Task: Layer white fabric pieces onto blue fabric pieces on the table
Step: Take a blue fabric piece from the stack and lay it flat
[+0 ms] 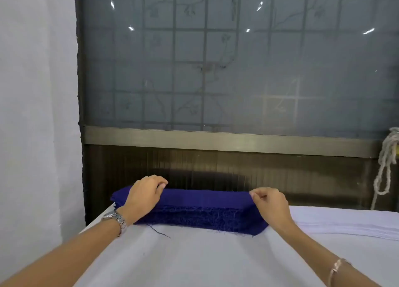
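We're looking at the blue fabric stack (200,213): it sits at the far edge of the table (194,260), left of centre, close to the dark panel below the window (237,59). It's a thick pile, and the frayed cut edges face us. A loose blue thread (158,230) trails from its near left side onto the white table cover. The left hand (144,195) lies across the left part of the pile, with the fingers curled over the far edge and the thumb closed against them, pinching the top fabric. The right hand (271,202) is at the right end, with thumb and forefinger closed on the far right corner of the top layer and the other fingers bent. We can't tell how many layers either hand holds. The top surface runs taut and flat between the two hands. The white fabric stack (349,224) lies on the table to the right of the blue pile, well apart from the left hand and just beside the right wrist. It's flat, with thin layer edges showing along the near side. There's a metal watch (115,218) on the left wrist and a thin bracelet (335,269) on the right forearm. A pale rope (386,168) hangs knotted at the far right against the window frame. A white wall (36,92) fills the left side. The window glass is frosted, with a grid behind it and a few bright glints.
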The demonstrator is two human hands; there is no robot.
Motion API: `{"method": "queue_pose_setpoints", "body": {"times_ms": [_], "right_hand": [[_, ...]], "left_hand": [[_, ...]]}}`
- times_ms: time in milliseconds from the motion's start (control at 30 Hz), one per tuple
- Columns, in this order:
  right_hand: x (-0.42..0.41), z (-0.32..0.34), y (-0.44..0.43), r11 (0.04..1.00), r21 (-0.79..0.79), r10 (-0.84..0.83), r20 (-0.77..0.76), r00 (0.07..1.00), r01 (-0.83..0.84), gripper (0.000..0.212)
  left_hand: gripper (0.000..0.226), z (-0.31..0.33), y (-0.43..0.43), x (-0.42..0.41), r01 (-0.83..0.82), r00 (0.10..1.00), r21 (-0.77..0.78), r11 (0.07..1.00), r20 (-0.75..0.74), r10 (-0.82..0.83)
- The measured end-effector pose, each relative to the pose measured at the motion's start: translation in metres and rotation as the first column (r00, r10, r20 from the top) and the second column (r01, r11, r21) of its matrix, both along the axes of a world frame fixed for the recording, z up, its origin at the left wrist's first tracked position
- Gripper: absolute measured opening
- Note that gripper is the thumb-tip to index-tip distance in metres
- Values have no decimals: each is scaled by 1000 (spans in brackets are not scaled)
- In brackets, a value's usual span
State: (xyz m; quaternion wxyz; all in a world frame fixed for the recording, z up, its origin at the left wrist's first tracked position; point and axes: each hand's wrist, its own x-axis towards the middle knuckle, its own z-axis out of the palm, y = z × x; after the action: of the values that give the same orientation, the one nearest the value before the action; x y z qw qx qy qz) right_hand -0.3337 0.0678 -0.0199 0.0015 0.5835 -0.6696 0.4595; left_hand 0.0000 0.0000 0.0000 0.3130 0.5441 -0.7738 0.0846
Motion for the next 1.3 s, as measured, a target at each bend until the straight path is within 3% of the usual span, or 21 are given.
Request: {"method": "queue_pose_setpoints", "body": {"times_ms": [167, 333, 500, 667, 1100, 1300], "right_hand": [[-10, -3, -44, 967, 244, -65, -15, 998, 67, 29], [-17, -2, -66, 962, 268, -62, 31, 998, 51, 29], [-19, 3, -70, 975, 219, -38, 46, 998, 27, 38], [-22, 4, -68, 989, 144, -31, 3, 1000, 30, 32], [-28, -3, -70, 989, 133, 77, -128, 989, -60, 36], [-30, -8, -69, 999, 27, 42, -113, 993, -39, 12]], "left_hand": [[36, -4, -34, -7, -40, 994, 142, 989, 105, 25], [39, -6, -58, -10, -19, 990, 246, 969, 140, -16], [41, -13, -67, -9, 28, 979, 294, 956, 185, -85], [39, -16, -70, -6, 52, 977, 275, 960, 186, -106], [40, -24, -74, -6, 63, 980, 256, 965, 167, -109], [41, -26, -77, -6, 67, 980, 242, 968, 164, -109]]}}
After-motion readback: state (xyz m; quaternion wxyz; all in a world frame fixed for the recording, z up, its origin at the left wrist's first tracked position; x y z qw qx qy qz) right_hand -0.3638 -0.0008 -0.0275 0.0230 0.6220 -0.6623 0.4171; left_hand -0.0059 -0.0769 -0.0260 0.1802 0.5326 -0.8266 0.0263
